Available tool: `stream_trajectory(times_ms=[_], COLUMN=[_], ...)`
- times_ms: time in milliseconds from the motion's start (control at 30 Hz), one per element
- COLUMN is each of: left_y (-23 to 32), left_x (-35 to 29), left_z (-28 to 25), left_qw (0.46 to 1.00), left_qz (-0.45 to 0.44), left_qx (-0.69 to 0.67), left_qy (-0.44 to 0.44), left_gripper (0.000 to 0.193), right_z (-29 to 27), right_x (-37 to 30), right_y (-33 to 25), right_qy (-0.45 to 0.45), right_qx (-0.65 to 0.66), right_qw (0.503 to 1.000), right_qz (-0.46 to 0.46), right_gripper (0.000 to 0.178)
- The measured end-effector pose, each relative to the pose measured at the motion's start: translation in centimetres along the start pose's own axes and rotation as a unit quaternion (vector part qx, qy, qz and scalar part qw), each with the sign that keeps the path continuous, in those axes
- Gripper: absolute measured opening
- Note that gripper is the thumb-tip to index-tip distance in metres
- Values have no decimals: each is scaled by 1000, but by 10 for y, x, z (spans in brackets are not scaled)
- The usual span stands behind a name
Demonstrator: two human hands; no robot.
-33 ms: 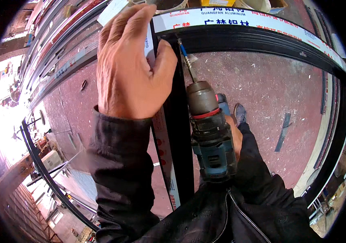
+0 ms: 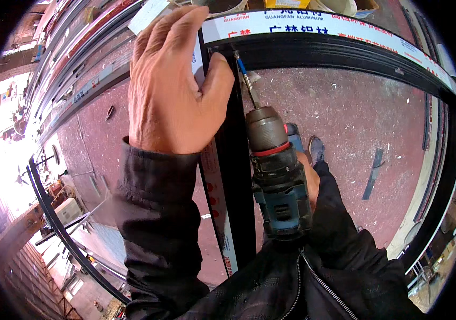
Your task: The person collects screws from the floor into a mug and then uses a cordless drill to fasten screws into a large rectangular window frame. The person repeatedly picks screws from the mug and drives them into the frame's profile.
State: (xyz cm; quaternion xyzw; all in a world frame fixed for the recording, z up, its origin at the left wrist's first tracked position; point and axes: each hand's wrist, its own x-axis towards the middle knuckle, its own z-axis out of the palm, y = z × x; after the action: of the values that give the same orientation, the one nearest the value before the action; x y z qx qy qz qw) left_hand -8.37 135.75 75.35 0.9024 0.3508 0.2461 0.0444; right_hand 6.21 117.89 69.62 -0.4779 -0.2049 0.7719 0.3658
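My left hand lies over the corner of a black aluminium frame, thumb on the dark profile and fingers over the outer side. White printed protective film covers the frame's outer faces. In my right hand, mostly hidden behind the tool, is a teal and black cordless drill with a red ring behind its chuck. It points away from me, and its long bit reaches to the far bar's inner face near the corner. Whether the tip touches or enters the metal cannot be made out.
Long metal profiles are stacked at the far left. Buckets and a yellow box stand beyond the far bar. On the reddish floor lies a dark strip; my shoe shows inside the frame.
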Motion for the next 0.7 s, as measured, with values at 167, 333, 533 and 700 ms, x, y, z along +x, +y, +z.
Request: stream_trajectory(times_ms=[167, 333, 533, 700], left_y=[-1, 0, -1, -2], left_x=[6, 6, 3, 3], left_z=[6, 7, 12, 13], left_qw=[998, 997, 995, 994], left_qz=[-21, -30, -32, -46], left_qx=[-53, -72, -92, -99], left_qy=[-39, -23, -19, -15], left_gripper=[42, 40, 39, 39], right_z=[-1, -1, 6, 11], right_x=[-3, -1, 5, 6], right_y=[1, 8, 31, 36], right_qy=[-12, -12, 97, 157], right_qx=[-4, 147, -66, -219], right_qw=[999, 988, 985, 935], right_qz=[-47, 39, -127, -229], right_gripper=[29, 33, 32, 31])
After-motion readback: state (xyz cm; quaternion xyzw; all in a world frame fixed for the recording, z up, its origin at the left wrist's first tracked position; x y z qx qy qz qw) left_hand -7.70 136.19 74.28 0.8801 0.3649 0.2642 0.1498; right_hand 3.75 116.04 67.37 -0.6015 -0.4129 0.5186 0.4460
